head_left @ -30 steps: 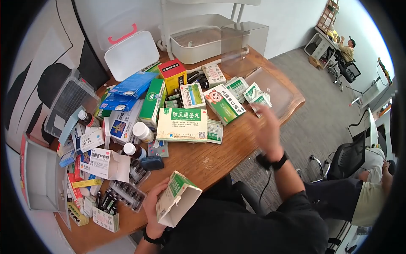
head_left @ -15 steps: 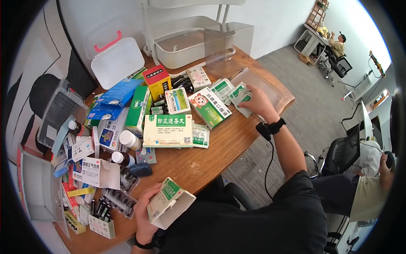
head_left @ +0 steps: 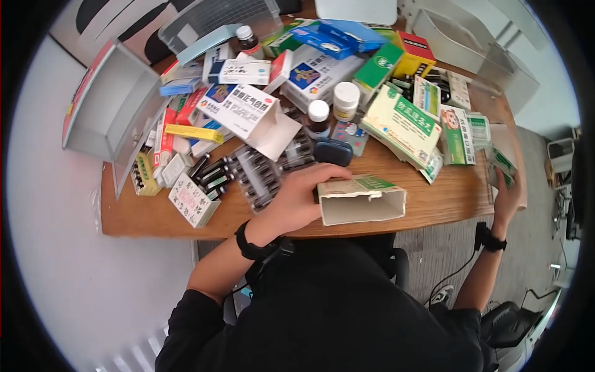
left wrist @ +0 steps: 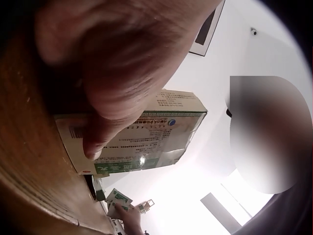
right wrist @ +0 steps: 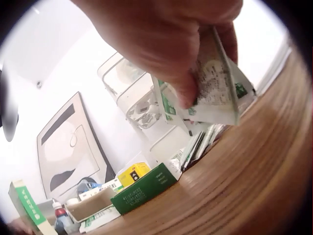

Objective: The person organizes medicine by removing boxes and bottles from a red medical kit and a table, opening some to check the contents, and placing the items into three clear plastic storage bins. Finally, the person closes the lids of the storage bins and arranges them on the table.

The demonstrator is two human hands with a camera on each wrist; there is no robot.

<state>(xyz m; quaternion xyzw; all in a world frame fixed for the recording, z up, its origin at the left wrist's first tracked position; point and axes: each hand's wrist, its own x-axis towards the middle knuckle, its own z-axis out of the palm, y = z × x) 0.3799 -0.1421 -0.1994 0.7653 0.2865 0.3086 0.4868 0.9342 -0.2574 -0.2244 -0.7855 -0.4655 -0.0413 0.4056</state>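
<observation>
My left hand grips a cream and green medicine box at the table's front edge. Its open end faces me in the head view, and the inside looks bare. In the left wrist view the thumb lies along the printed face of this box. Far to the right, my right hand pinches a few green and white medicine sachets. The right wrist view shows thumb and fingers closed on these sachets, above the wooden table, with more packets lying behind them.
A larger cream and green box lies on sachets mid-table, beside a box with a cartoon face. Bottles, cartons, vial trays and a dark blue case crowd the left and back. A grey open bin stands at far left.
My right hand has come down onto the sachets at the right end and now holds some. My left hand keeps its grip on the box. The head view has turned.
</observation>
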